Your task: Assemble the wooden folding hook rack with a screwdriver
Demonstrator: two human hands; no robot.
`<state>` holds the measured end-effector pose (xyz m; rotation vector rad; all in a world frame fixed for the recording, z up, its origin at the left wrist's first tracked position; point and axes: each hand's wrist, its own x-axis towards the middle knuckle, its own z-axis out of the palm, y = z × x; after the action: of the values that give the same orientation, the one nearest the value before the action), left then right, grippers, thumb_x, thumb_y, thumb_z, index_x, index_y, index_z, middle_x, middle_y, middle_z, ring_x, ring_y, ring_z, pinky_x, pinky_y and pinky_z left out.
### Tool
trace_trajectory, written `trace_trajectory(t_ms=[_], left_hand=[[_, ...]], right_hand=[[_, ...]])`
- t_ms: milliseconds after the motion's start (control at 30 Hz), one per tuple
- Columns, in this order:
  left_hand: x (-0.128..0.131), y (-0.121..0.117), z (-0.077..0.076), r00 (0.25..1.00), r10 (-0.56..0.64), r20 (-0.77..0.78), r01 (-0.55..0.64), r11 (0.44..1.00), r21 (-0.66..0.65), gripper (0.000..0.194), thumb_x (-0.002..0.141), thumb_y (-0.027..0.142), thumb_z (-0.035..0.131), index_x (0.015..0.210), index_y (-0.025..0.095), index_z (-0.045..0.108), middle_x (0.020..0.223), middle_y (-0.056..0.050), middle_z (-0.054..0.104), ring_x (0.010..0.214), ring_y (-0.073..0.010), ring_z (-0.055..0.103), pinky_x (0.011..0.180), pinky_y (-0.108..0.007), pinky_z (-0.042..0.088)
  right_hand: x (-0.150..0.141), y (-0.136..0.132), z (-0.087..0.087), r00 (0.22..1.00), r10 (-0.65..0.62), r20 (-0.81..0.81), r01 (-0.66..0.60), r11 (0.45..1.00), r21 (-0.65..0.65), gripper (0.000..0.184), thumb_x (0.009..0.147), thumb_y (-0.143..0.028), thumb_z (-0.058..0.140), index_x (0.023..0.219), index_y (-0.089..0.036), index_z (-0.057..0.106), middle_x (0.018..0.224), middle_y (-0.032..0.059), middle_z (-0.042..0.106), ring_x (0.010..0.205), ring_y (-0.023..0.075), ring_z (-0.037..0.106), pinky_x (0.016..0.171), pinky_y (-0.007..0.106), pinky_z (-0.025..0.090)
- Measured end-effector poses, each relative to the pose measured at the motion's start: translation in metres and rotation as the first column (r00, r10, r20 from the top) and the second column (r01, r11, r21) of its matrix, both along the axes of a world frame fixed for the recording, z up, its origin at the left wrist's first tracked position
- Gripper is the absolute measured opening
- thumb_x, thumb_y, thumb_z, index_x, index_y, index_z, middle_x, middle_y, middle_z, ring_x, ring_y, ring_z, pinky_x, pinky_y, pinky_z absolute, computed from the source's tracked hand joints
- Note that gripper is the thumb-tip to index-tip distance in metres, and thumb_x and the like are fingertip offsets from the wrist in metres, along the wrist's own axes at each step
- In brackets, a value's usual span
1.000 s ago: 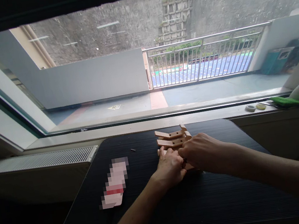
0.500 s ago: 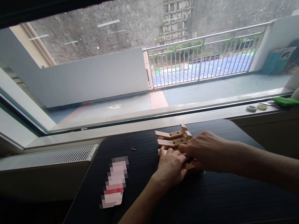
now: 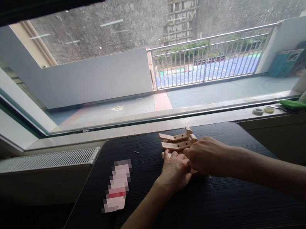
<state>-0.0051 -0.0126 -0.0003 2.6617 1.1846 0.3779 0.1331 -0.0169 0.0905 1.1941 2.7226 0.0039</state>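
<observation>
Light wooden hook-like pieces (image 3: 175, 145), each with an angled arm, a raised end and dark holes, sit in a row on the black table (image 3: 159, 219). My left hand (image 3: 175, 170) is closed around the nearer part of this wooden piece, its fingertips on a lower arm. Against its right side, my right hand (image 3: 206, 154) is curled into a fist over the same wood. What the right fingers grip is hidden behind the knuckles. The lower wooden parts are mostly covered by both hands.
A small dark screw-like bit (image 3: 136, 152) lies left of the wood. Farther left is a pink, blurred-out object (image 3: 120, 180). Tape rolls (image 3: 257, 111) and a green cloth (image 3: 296, 104) rest on the windowsill (image 3: 132, 130). A radiator (image 3: 38, 163) stands at the left.
My right hand has turned slightly, and the dark thing seen beneath its fingers earlier is now hidden. The left hand and the wood have stayed in place.
</observation>
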Motion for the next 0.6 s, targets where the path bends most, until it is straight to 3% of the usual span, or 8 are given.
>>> trace_trajectory(t_ms=[200,367,467,600], left_hand=[[0.002,0.001,0.000,1.000,0.027,-0.006,-0.027,1.000,0.013,0.026,0.083,0.040,0.050,0.095,0.022,0.065,0.110,-0.007,0.062,0.106,-0.0289,0.050,0.099,-0.058,0.026],[0.001,0.001,-0.003,1.000,0.023,0.009,-0.023,0.999,0.028,0.023,0.081,0.036,0.053,0.096,0.024,0.065,0.112,-0.006,0.061,0.109,-0.0281,0.049,0.102,-0.055,0.023],[0.000,0.001,-0.005,1.000,0.024,0.011,-0.024,0.999,0.026,0.022,0.080,0.034,0.053,0.097,0.024,0.065,0.115,-0.006,0.060,0.110,-0.0275,0.048,0.102,-0.054,0.024],[0.000,0.001,-0.005,1.000,0.010,0.030,-0.011,1.000,0.008,0.021,0.078,0.031,0.056,0.097,0.027,0.064,0.121,-0.004,0.057,0.115,-0.0281,0.045,0.103,-0.056,0.020]], right_hand=[[0.003,-0.006,0.013,0.997,0.021,-0.073,-0.017,0.999,0.050,0.026,0.078,-0.029,0.058,0.101,-0.020,0.065,0.105,0.0102,0.067,0.089,0.0231,0.063,0.080,0.034,0.042],[-0.002,-0.006,0.017,0.999,0.042,-0.027,-0.042,0.999,-0.012,0.013,0.079,-0.021,0.058,0.086,-0.020,0.068,0.092,0.0083,0.070,0.089,0.0218,0.063,0.083,0.033,0.041],[-0.004,-0.002,0.013,0.998,0.061,-0.025,-0.061,0.998,-0.027,0.022,0.076,-0.017,0.060,0.097,-0.019,0.068,0.095,0.0104,0.069,0.096,0.0245,0.061,0.080,0.031,0.042],[-0.004,0.003,0.002,0.998,0.051,-0.040,-0.050,0.998,0.040,0.030,0.077,-0.016,0.057,0.106,-0.017,0.065,0.096,0.0120,0.069,0.092,0.0238,0.063,0.078,0.030,0.043]])
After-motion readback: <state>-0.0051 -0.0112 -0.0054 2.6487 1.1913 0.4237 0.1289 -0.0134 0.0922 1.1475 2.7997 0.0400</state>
